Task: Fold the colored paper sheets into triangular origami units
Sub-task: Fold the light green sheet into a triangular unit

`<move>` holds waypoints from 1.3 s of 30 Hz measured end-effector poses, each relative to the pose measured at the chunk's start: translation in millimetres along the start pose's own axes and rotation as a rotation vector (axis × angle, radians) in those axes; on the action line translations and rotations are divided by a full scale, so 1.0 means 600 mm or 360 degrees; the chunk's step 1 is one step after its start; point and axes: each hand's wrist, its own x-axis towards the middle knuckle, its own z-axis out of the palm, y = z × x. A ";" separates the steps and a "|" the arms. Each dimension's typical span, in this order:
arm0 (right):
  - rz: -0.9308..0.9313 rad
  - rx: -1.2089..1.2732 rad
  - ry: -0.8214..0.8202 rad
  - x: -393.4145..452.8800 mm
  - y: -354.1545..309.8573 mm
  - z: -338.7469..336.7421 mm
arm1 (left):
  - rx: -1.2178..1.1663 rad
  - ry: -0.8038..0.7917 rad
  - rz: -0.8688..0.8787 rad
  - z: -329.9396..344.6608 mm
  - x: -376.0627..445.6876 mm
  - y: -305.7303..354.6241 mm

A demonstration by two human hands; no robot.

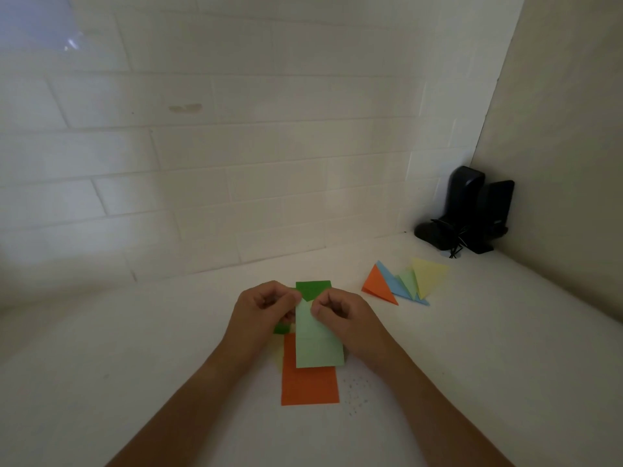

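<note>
A light green paper strip, folded lengthwise, hangs from both hands over the white counter. My left hand pinches its upper left edge and my right hand pinches its upper right edge, fingers curled. A dark green sheet shows just behind the hands, with a scrap of it under my left hand. An orange sheet lies flat beneath the strip. A pale yellow sheet peeks out at its left. Folded triangles lie to the right: orange, blue, light green, yellow.
A black device with a cable stands in the back right corner. A white tiled wall runs behind the counter, and a plain wall closes the right side. Small dark specks dot the counter right of the orange sheet.
</note>
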 end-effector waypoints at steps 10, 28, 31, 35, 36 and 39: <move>0.0001 0.0032 0.0014 -0.002 -0.001 0.001 | -0.0055 -0.0126 -0.0089 0.001 0.000 -0.009; -0.0079 -0.0073 0.0223 0.000 0.000 -0.003 | 0.0375 -0.0135 0.0044 -0.002 0.006 -0.027; -0.0093 -0.0130 0.0185 0.001 0.001 -0.002 | 0.0564 -0.0160 0.0185 0.001 0.003 -0.030; -0.0097 -0.0020 0.0242 0.005 0.002 -0.002 | 0.0466 -0.0058 0.0194 -0.003 0.007 -0.027; -0.0086 0.0039 0.0246 0.004 0.001 -0.002 | 0.0410 -0.0050 0.0168 -0.005 0.008 -0.026; -0.0001 0.0176 0.0179 0.000 -0.004 -0.001 | 0.0307 -0.0058 0.0116 -0.007 0.007 -0.025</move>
